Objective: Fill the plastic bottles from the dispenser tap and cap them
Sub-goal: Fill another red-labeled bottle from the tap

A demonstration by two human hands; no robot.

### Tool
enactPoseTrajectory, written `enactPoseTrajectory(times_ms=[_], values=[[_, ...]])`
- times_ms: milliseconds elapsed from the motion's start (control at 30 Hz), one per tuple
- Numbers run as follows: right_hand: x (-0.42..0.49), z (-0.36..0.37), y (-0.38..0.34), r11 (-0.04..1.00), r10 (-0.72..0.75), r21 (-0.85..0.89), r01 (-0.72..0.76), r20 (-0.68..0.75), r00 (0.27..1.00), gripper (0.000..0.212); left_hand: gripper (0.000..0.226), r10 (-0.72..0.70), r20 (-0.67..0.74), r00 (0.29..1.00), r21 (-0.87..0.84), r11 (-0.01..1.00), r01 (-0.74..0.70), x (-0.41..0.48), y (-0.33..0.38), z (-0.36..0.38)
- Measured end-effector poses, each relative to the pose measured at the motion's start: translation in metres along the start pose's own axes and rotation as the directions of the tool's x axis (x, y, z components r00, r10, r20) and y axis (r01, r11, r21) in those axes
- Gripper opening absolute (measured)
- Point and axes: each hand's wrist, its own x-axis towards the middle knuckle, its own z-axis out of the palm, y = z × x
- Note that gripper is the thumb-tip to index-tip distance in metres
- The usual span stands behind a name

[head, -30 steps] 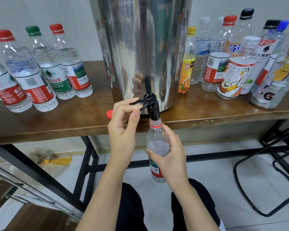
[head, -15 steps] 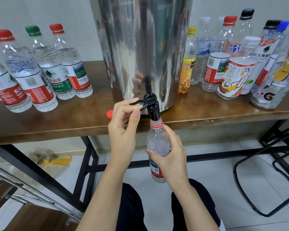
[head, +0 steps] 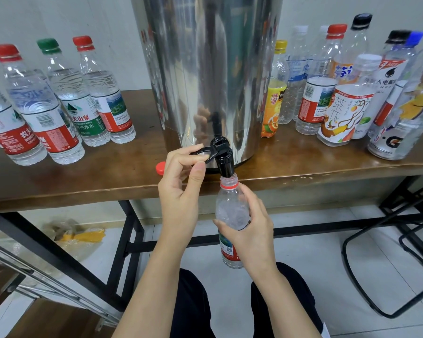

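1. One steel dispenser [head: 210,69], standing on a wooden table [head: 83,181]; its black tap [head: 224,159] overhangs the front edge.
2. One clear plastic bottle [head: 232,213], uncapped and upright, mouth directly under the tap spout, body below the table edge.
3. The left hand [head: 181,189]: thumb and fingers pinched on the tap lever [head: 203,152].
4. The right hand [head: 252,230]: fingers and thumb wrapped round the bottle's middle.
5. One red cap [head: 160,168], loose on the table, just left of the tap.
6. Several capped bottles [head: 47,106], left of the dispenser; assorted bottles [head: 340,106] to its right.

bottle [head: 232,215] fuller than 1 s ago, fill lvl up — now approx at its shoulder
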Motion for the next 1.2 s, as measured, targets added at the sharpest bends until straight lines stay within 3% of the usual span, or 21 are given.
enactPoseTrajectory(times_ms=[367,567,1000,1200], values=[[0.001,0.000,-0.003,1.000,-0.013,0.015,0.014,-0.005,1.000,0.087,0.015,0.065,0.026,0.998,0.084,0.994,-0.067,0.000,0.000,-0.001],[0.002,0.001,-0.004,1.000,-0.006,0.021,0.006,-0.006,1.000,0.086,0.012,0.158,0.102,0.982,0.246,0.953,-0.179,0.008,-0.003,-0.013],[0.001,0.001,-0.007,1.000,-0.011,0.025,0.012,-0.017,1.000,0.086,0.011,0.323,0.228,0.919,0.381,0.839,-0.389,0.021,-0.007,-0.023],[0.004,0.000,-0.006,0.999,-0.018,0.026,0.019,-0.017,1.000,0.086,0.009,0.398,0.361,0.843,0.468,0.705,-0.533,0.038,0.011,-0.028]])
